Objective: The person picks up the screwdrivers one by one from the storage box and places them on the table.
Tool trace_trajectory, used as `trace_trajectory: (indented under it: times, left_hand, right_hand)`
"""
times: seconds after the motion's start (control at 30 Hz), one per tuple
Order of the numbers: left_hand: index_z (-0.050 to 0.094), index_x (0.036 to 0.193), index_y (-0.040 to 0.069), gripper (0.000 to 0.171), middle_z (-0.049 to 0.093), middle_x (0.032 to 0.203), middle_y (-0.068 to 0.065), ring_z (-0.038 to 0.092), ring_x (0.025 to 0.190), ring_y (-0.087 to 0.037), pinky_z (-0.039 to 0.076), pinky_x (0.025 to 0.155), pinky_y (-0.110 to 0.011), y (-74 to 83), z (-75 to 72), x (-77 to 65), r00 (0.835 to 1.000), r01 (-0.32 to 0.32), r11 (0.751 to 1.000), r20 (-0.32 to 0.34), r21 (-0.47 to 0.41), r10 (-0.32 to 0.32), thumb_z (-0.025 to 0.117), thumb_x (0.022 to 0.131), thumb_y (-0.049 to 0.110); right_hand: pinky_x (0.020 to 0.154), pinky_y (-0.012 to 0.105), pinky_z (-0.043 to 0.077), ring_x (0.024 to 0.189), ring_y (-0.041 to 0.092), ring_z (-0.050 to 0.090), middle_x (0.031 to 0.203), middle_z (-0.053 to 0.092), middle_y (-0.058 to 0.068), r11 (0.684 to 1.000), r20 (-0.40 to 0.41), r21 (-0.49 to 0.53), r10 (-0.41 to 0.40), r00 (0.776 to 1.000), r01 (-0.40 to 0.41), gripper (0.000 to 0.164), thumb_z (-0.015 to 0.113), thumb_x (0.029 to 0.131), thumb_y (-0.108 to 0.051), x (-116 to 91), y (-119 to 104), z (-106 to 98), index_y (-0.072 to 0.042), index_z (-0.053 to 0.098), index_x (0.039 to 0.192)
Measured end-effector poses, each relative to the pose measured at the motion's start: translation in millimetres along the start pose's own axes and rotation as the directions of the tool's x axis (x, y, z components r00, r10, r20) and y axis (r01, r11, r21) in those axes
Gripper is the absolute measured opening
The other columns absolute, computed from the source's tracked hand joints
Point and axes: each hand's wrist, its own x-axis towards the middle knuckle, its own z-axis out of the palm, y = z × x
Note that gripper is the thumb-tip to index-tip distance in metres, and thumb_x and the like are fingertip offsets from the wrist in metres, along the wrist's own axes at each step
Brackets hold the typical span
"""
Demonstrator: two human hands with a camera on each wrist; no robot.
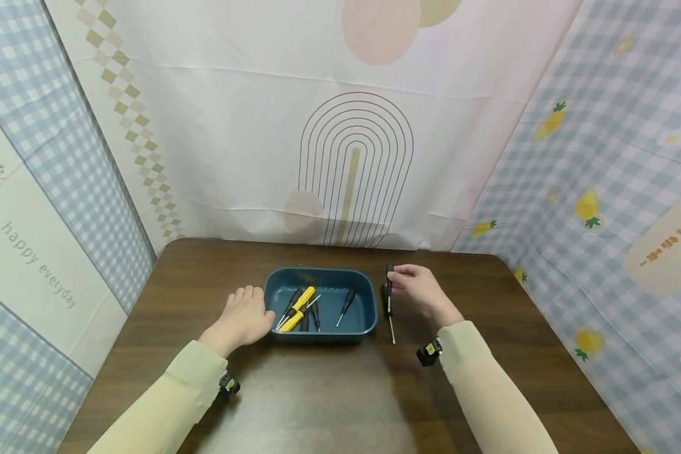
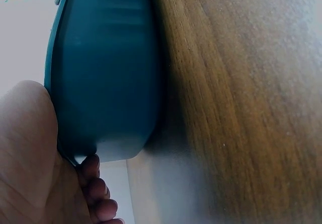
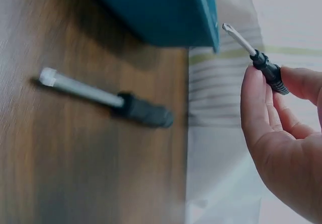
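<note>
A dark blue plastic tray [image 1: 323, 338] stands on the table. My left hand [image 1: 244, 315] grips its left rim, with the thumb over the edge and the fingertips [image 2: 95, 183] curled outside the end wall. Just right of the tray, my right hand [image 1: 421, 289] pinches a small screwdriver [image 3: 271, 75] by its black handle between thumb and fingers, held above the tabletop. A second black-handled screwdriver [image 3: 146, 112] lies on the wood below it. Inside the tray are yellow-handled screwdrivers [image 1: 303, 297] and several black-handled ones, piled mostly at the left; one black screwdriver [image 1: 347, 301] lies apart at the right.
The brown wooden table [image 1: 312, 403] carries the tray near its far side. A pale printed cloth [image 1: 250, 139] hangs behind the far edge, and checked cloths [image 1: 590, 139] hang at both sides.
</note>
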Motion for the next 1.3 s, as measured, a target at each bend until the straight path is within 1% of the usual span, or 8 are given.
trace_trajectory:
  times: [0.1, 0.23, 0.43, 0.57, 0.73, 0.93, 1.1, 1.3]
  left_hand:
    - [0.047, 0.12, -0.008, 0.052, 0.046, 0.102, -0.015, 0.04, 0.097, -0.032, 0.033, 0.089, -0.05, -0.1, 0.3, 0.1, 1.0, -0.001, 1.0, 0.0, -0.001, 0.001, 0.053, 0.09, 0.033]
    - [0.047, 0.12, -0.008, 0.052, 0.046, 0.102, -0.015, 0.04, 0.097, -0.032, 0.033, 0.088, -0.049, -0.3, 0.9, 0.3, 1.0, -0.001, 1.0, -0.003, -0.001, 0.001, 0.052, 0.09, 0.034]
    - [0.047, 0.12, -0.008, 0.052, 0.047, 0.103, -0.015, 0.041, 0.097, -0.032, 0.034, 0.089, -0.05, -0.2, 3.1, 1.5, 1.0, 0.002, 1.0, -0.005, -0.004, -0.002, 0.053, 0.09, 0.034]
    - [0.047, 0.121, -0.008, 0.053, 0.047, 0.104, -0.015, 0.041, 0.098, -0.032, 0.034, 0.089, -0.05, 0.2, 4.4, 1.9, 1.0, -0.002, 1.0, -0.003, 0.0, 0.002, 0.053, 0.09, 0.034]
    - [0.047, 0.12, -0.008, 0.052, 0.047, 0.104, -0.016, 0.04, 0.097, -0.032, 0.033, 0.089, -0.05, 1.0, 1.6, 0.5, 1.0, 0.002, 1.0, -0.004, -0.005, -0.002, 0.053, 0.09, 0.034]
    - [0.047, 0.119, -0.008, 0.051, 0.046, 0.103, -0.016, 0.04, 0.097, -0.033, 0.033, 0.089, -0.05, 0.7, 1.4, 0.0, 1.0, 0.002, 1.0, -0.011, -0.005, -0.002, 0.053, 0.09, 0.033]
    - [0.047, 0.119, -0.008, 0.051, 0.046, 0.102, -0.015, 0.04, 0.096, -0.032, 0.033, 0.088, -0.05, -0.4, 1.6, -1.2, 1.0, 0.006, 1.0, -0.009, -0.011, -0.006, 0.054, 0.089, 0.033]
    - [0.047, 0.117, -0.008, 0.049, 0.046, 0.1, -0.015, 0.04, 0.095, -0.032, 0.033, 0.087, -0.049, -0.1, 1.4, -1.0, 1.0, 0.002, 1.0, -0.022, -0.01, -0.002, 0.054, 0.089, 0.032]
  right_hand:
    - [0.091, 0.046, 0.047, 0.102, 0.03, 0.064, 0.122, 0.054, 0.025, 0.999, -0.015, -0.014, 0.041, 0.999, -0.041, 0.045, 0.061, 0.095, -0.019, 1.6, 11.4, -8.4, 0.009, 0.05, 0.128]
    - [0.086, 0.04, 0.051, 0.096, 0.025, 0.065, 0.118, 0.057, 0.023, 0.991, -0.036, -0.085, 0.101, 0.994, -0.104, 0.037, 0.061, 0.095, -0.015, 5.9, 31.6, -15.5, 0.011, 0.055, 0.122]
    - [0.077, 0.036, 0.054, 0.087, 0.024, 0.066, 0.108, 0.06, 0.021, 0.958, -0.073, -0.215, 0.176, 0.982, -0.188, 0.026, 0.059, 0.094, -0.009, 8.3, 54.1, -16.4, 0.012, 0.061, 0.111]
    - [0.071, 0.034, 0.054, 0.076, 0.019, 0.063, 0.095, 0.062, 0.016, 0.945, -0.097, -0.261, 0.178, 0.979, -0.197, 0.021, 0.06, 0.093, -0.009, 10.3, 58.9, -13.5, 0.01, 0.065, 0.102]
    - [0.063, 0.029, 0.05, 0.065, 0.014, 0.058, 0.079, 0.064, 0.01, 0.932, -0.132, -0.307, 0.16, 0.978, -0.194, 0.019, 0.065, 0.09, -0.011, 15.4, 55.6, -7.5, 0.007, 0.069, 0.09]
    - [0.063, 0.027, 0.052, 0.064, 0.012, 0.061, 0.079, 0.066, 0.008, 0.944, -0.166, -0.234, 0.195, 0.967, -0.231, 0.019, 0.069, 0.088, -0.011, 21.9, 58.0, -3.3, 0.008, 0.071, 0.09]
    - [0.061, 0.026, 0.053, 0.06, 0.011, 0.059, 0.072, 0.064, 0.006, 0.953, -0.18, -0.149, 0.237, 0.955, -0.265, 0.021, 0.07, 0.088, -0.011, 23.4, 60.5, -2.9, 0.009, 0.071, 0.091]
    - [0.06, 0.026, 0.051, 0.059, 0.012, 0.059, 0.064, 0.06, 0.004, 0.945, -0.219, -0.125, 0.272, 0.937, -0.303, 0.023, 0.072, 0.087, -0.016, 24.6, 62.4, -3.0, 0.005, 0.07, 0.081]
